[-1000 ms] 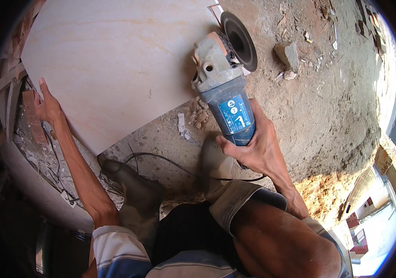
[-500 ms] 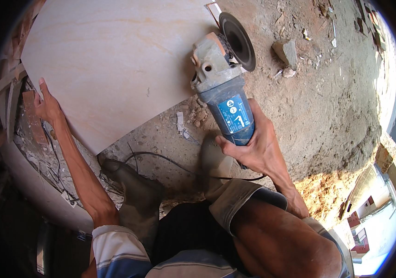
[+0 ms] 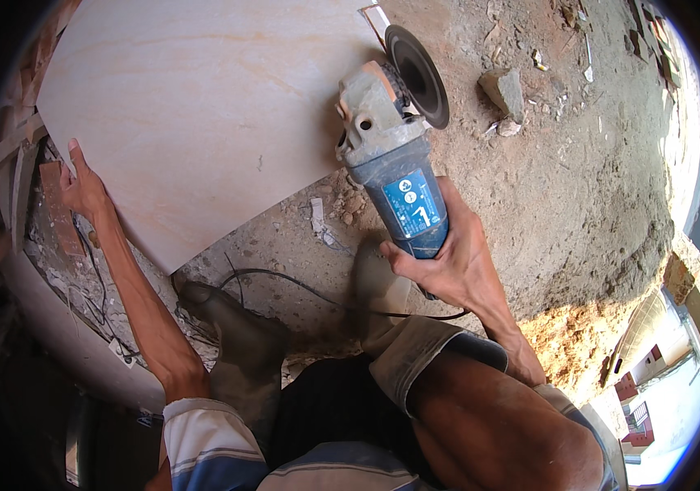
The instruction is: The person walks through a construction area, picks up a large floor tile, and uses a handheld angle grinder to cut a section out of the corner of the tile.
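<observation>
A large cream tile [image 3: 194, 123] with faint veining lies on the ground in front of me. My left hand [image 3: 86, 190] grips its left edge, the fingertips partly hidden. In my right hand [image 3: 460, 258] is a blue and grey angle grinder [image 3: 405, 192], the fingers wrapped round its body. The grinder's dark cutting disc [image 3: 418, 78] stands on edge at the tile's right side. Whether the disc touches the tile or spins, I cannot tell. A narrow strip of tile [image 3: 377, 18] sticks out just beyond the disc.
A black power cord [image 3: 301, 284] runs across the ground past my two boots [image 3: 239, 335]. Right of the disc lies a grey stone [image 3: 504, 92] among small rubble. Wooden pieces [image 3: 14, 151] and a reddish strip [image 3: 62, 209] are at the left.
The grinder and its disc have shifted very slightly left and nearer to me. My left hand and the tile have stayed in place.
</observation>
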A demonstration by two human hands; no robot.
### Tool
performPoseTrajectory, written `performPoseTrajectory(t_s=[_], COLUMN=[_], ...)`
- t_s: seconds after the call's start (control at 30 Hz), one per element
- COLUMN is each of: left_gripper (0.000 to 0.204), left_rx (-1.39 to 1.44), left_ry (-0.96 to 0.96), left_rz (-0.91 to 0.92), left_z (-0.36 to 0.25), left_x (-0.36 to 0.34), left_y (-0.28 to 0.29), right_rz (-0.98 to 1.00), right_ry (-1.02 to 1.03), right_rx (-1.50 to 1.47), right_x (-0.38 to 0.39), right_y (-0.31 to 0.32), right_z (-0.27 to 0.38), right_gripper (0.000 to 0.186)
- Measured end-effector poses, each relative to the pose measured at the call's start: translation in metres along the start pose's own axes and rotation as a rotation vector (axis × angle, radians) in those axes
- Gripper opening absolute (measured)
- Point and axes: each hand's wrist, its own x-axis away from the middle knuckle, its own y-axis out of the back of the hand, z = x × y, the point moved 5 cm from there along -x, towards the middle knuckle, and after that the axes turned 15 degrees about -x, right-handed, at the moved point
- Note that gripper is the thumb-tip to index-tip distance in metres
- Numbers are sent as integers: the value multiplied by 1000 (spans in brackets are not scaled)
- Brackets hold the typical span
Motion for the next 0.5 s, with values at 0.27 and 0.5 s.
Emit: performPoseTrajectory(t_s=[0.27, 0.5], left_gripper=[102, 102], left_rx=[-28, -38], left_ry=[3, -3], left_rz=[-13, -20], left_z=[5, 5], left_x=[-4, -4], left_y=[-1, 1], right_rz=[-7, -3], right_ry=[-6, -14], right_rx=[-20, -5], right_x=[2, 3], right_y=[0, 0], right_z=[1, 0], right_gripper=[68, 68])
